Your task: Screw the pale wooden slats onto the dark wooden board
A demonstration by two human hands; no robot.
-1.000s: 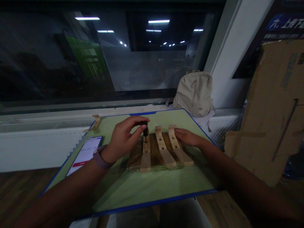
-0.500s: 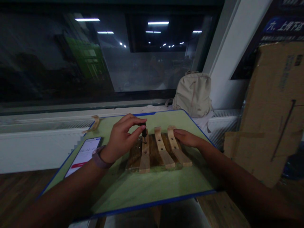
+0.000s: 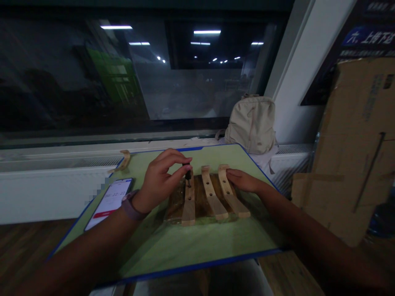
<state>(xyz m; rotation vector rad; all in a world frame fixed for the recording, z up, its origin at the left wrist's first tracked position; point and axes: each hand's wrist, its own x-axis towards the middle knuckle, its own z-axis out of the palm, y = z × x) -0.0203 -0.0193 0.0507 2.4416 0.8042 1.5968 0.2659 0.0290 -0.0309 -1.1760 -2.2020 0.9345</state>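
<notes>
pinching a small black bit [image 3: 187, 172] between thumb and forefinger, the left hand [image 3: 159, 181] has its fingers [image 3: 180, 165] clamped on the top of it. the bit stands upright right under those fingertips, tip down at the far hole of the left slat [image 3: 189, 203]. it's short, dark and stubby, can't make out more in this light. the right hand [image 3: 243, 180] lies flat, fingers [image 3: 234, 174] stretched out together, gripping nothing, just resting on the far end of the right slat [image 3: 235, 199]. between those two lies a middle slat [image 3: 213, 193]. all three are pale, smooth wood strips with rounded ends and drilled holes, side by side and fanned a bit, lying across a darker, glossy wooden board [image 3: 201, 199]. the board rests on a matte green surface [image 3: 191, 242] with a blue edge. there's a purple wristband [image 3: 131, 205] on the left wrist, and a phone [image 3: 109, 200] with a lit screen lies near it on the surface. another pale wooden piece [image 3: 123, 160] sits on the sill past the far left corner, a beige fabric backpack [image 3: 251, 123] leans by the window, and brown cardboard [image 3: 354, 139] stands off to the right.
</notes>
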